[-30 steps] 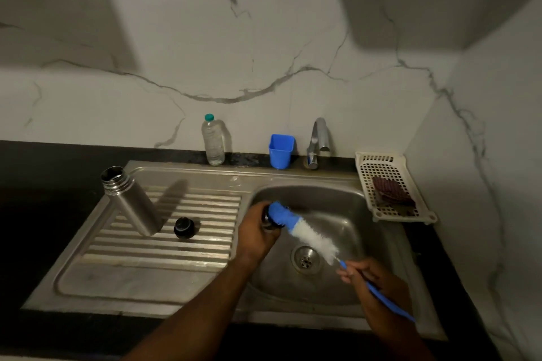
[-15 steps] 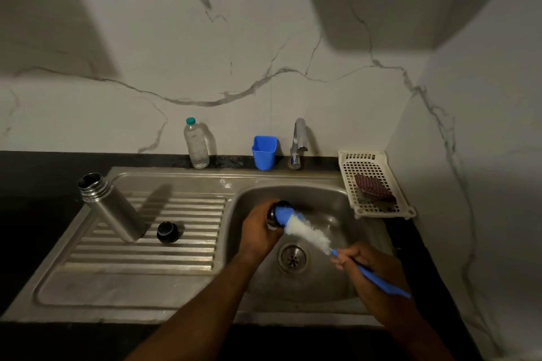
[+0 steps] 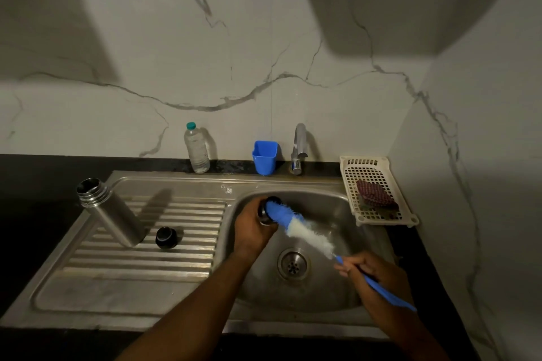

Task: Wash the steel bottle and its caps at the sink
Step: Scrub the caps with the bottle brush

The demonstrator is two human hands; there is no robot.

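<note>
The steel bottle [image 3: 113, 215] stands uncapped on the ribbed drainboard at the left. A black cap [image 3: 166, 238] lies just right of its base. Over the sink basin [image 3: 337, 208], my left hand [image 3: 252, 228] grips a steel cap [image 3: 265, 215], mostly hidden by my fingers. My right hand [image 3: 374, 277] holds the blue handle of a bottle brush [image 3: 305, 233]. The brush's blue tip is pushed into the cap's opening, and its white bristles slant down to the right.
Along the back ledge stand a clear plastic bottle [image 3: 197, 148], a blue cup [image 3: 264, 157] and the tap [image 3: 298, 148], with no water seen running. A white perforated tray [image 3: 372, 184] with a maroon scrubber [image 3: 375, 196] sits right of the basin. The drain [image 3: 293, 264] lies between my hands.
The brush has slid back and forth in the cap while both hands stay over the basin. The view has shifted slightly. The bottle and black cap have not moved.
</note>
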